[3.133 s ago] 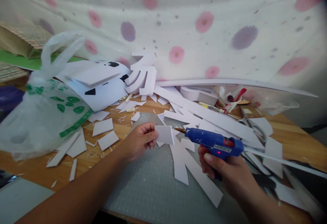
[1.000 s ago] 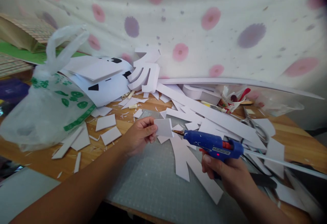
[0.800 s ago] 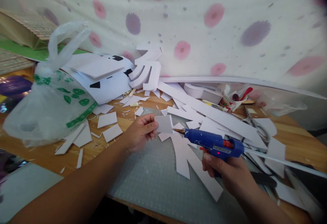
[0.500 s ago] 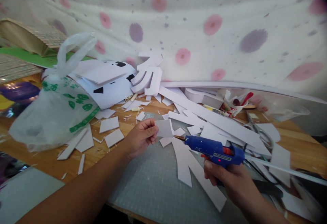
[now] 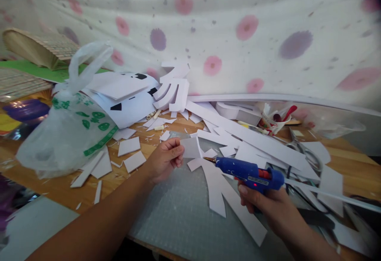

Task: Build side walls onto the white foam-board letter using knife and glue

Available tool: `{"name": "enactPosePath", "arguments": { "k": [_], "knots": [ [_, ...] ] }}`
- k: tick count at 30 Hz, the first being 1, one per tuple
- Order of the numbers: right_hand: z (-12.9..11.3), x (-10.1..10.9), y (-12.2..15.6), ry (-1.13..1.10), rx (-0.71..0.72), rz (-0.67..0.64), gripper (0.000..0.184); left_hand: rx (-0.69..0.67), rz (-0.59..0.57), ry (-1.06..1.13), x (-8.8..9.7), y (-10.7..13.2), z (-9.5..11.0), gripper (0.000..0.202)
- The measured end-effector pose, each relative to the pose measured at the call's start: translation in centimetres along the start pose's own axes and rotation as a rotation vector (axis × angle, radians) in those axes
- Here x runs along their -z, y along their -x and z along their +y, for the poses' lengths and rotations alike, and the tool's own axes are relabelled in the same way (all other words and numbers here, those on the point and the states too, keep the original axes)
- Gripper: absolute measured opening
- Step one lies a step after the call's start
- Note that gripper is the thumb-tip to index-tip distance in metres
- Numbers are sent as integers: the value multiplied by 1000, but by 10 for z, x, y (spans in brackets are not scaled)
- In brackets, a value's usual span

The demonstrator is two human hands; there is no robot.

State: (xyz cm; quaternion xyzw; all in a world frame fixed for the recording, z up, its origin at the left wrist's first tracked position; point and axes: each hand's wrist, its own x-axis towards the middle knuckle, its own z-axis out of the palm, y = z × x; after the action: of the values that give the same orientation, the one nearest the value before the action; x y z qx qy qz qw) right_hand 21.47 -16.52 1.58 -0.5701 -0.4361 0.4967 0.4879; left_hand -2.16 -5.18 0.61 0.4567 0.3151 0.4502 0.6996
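1. Currently, my L hand [image 5: 166, 158] has its fingers clamped on the small white panel [image 5: 189, 148], up above the grey mat [image 5: 172, 217]; R hand [image 5: 266, 202] has fingers wrapped round the blue glue gun [image 5: 238, 168].
2. Step looks like gluing the panel's edge; nozzle [image 5: 210, 160] by its lower R corner, contact unclear.
3. Next move prob. calls for steady panel w/ nozzle close, L fingers clear.
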Motion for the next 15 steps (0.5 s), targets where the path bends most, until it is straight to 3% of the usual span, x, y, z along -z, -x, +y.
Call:
{"name": "enactPosePath", "arguments": {
  "k": [5,10,15],
  "knots": [
    [-1,4,-5,-100,38,21,29,-35,13,-105,9,-4,1,30],
    [0,11,-14,-190,78,50,22,-166,79,-401,20,-7,9,21],
    [2,14,-18,-219,88,81,22,-272,131,-817,19,-6,14,14]
  ]
}}
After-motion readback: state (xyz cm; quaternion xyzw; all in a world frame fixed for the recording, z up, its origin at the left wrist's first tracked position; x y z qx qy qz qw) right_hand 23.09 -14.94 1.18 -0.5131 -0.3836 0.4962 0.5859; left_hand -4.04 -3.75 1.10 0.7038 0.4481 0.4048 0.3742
